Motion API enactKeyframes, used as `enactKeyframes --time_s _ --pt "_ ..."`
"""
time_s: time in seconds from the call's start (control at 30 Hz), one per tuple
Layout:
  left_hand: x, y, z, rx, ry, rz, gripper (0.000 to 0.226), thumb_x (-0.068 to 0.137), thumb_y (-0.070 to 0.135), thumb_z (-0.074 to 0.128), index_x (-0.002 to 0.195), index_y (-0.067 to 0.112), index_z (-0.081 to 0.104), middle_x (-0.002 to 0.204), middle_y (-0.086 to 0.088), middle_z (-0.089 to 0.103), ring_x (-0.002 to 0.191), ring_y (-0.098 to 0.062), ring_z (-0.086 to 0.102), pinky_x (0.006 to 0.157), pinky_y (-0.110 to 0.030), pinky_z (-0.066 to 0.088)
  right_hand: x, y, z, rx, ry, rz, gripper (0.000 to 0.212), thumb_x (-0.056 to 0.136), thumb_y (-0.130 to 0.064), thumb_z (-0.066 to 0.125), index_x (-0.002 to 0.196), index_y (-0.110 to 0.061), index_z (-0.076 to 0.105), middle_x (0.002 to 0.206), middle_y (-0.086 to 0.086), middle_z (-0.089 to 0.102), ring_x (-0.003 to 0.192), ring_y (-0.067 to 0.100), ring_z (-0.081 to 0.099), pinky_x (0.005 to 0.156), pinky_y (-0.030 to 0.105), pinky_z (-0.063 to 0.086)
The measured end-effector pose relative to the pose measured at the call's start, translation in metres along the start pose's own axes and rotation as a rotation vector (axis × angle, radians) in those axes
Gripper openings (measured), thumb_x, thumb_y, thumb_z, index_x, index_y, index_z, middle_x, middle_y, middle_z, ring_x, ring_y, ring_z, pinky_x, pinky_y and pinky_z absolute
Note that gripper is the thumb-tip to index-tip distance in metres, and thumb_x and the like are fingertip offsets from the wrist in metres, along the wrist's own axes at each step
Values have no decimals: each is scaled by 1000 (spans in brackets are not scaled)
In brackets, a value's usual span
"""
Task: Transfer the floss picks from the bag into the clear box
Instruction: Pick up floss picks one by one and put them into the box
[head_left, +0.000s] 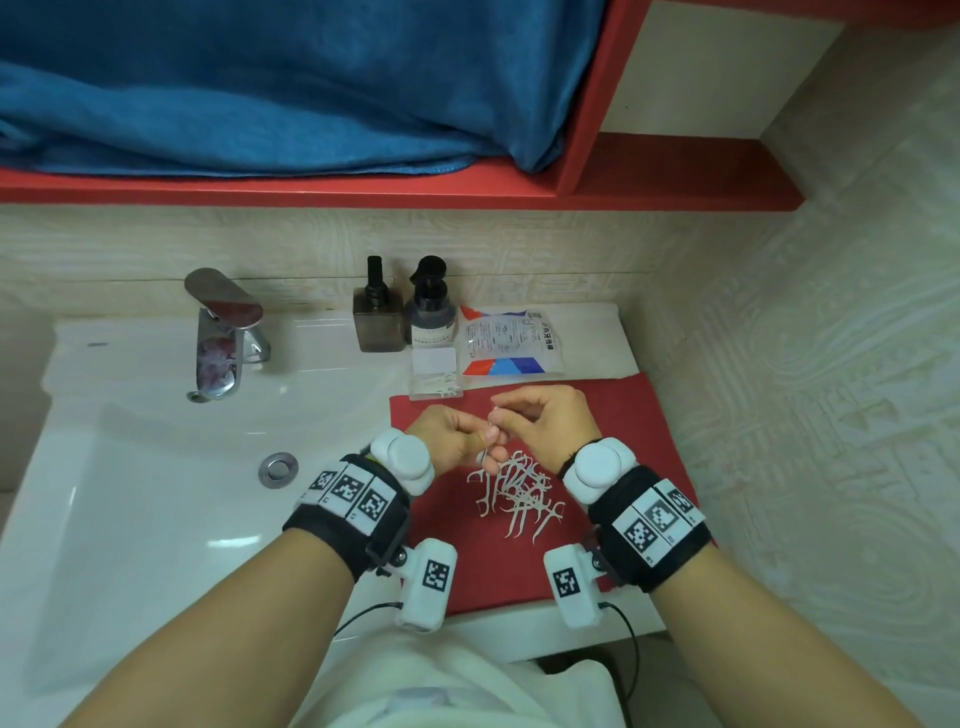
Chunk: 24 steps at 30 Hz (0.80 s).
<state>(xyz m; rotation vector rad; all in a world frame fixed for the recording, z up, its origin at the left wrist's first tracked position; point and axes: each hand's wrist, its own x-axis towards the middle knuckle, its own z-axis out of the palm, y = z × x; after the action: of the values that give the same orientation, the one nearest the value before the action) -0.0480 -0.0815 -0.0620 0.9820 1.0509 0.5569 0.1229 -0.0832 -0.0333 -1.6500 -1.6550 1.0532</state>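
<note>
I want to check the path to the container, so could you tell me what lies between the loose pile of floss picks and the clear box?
In the head view, both hands, left and right, hover over the red mat between the white floss picks and the clear plastic box.

White floss picks (519, 491) lie on a red mat (613, 415); a blue towel (260, 88) drapes the red shelf (363, 189).

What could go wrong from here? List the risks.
1. The loose floss picks lie tangled on the red mat; lifting one may drag others off.
2. Both hands, left hand and right hand, work beside the sink basin; a dropped pick might slide toward the drain.
3. The clear box is small, so picks could miss it.
</note>
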Motion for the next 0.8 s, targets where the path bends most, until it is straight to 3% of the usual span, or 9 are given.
enactKeyframes --time_s 0.17,0.33,0.43,0.57,0.67,0.8 --pt "0 7 -1 116 -13 8 15 91 10 61 92 0 72 76 -6 74 67 -16 69 73 -27 58 -3 1 3 74 -1 -4 15 80 -15 78 94 -20 77 88 -6 76 85 2 71 84 24 56" --pt "4 10 3 36 143 -43 16 89 2 62 96 -11 68 74 -14 70 57 -15 68 62 -22 57 4 9 6 57 -6 -22 22 88 -11 69 107 -20 74 100 -6 75 95 3 70 90 29 56" --pt "5 8 3 -38 258 -67 17 88 -2 61 97 -16 65 70 -15 69 53 -16 68 57 -21 57 7 18 9 -189 -18 -5 28 87 -4 64 107 -21 72 107 -4 72 99 9 67 92 33 54" --pt "6 12 2 -84 303 -69 18 89 -4 59 99 -18 63 72 -18 67 51 -15 68 55 -21 57 9 27 8 -605 -331 31 26 82 -21 74 108 -23 72 109 -3 69 98 15 64 87 25 49" --pt "7 16 4 -91 310 -74 19 89 -4 59 101 -18 62 76 -19 66 51 -14 68 54 -20 56 10 34 13 -662 -366 38 27 79 -27 78 104 -23 72 106 0 64 97 16 61 83 25 47" --pt "7 19 11 -101 315 -74 19 89 -4 58 101 -19 62 76 -20 65 49 -13 67 53 -20 56 10 35 6 -634 -377 47 9 81 -20 76 89 -17 71 86 -5 60 79 12 58 72 23 45"
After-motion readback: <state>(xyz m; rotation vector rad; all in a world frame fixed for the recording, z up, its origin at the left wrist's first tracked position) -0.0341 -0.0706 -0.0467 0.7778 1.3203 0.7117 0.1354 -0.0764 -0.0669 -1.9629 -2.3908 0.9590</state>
